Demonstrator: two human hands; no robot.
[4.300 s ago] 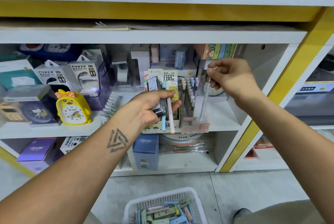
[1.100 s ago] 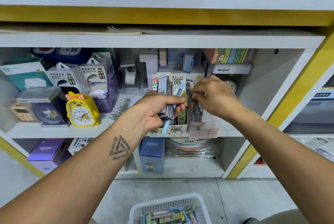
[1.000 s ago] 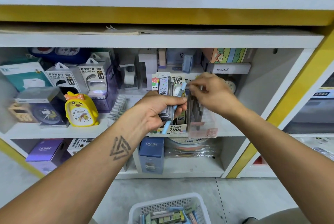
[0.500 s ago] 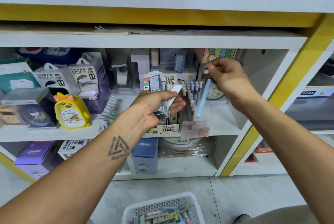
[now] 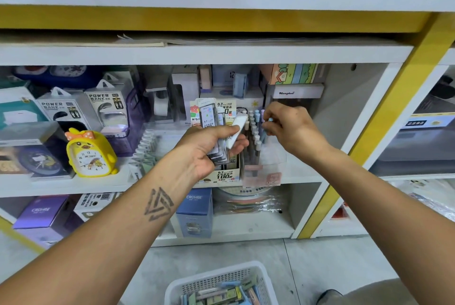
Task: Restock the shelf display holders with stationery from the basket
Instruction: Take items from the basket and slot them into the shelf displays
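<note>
My left hand [image 5: 206,149] grips a bundle of pencil-lead packs [image 5: 209,117] and a white pen [image 5: 236,129] in front of the cardboard lead box [image 5: 225,175]. My right hand [image 5: 290,127] pinches the top of a light blue pen [image 5: 267,127] that stands down in the clear acrylic pen holder [image 5: 268,174], beside several upright pens [image 5: 254,129]. The white basket [image 5: 187,285] with more stationery sits on the floor at the bottom of the view.
A yellow chick alarm clock [image 5: 91,154], power bank boxes [image 5: 108,110] and other boxed goods fill the shelf to the left. A white divider wall [image 5: 364,132] and a yellow post [image 5: 384,117] stand right of the holder. Blue Cruhre boxes [image 5: 195,211] occupy the lower shelf.
My right hand took the light blue pen from my left hand, lifted it up to the right, then lowered it into the clear holder. My left hand keeps the packs and white pen.
</note>
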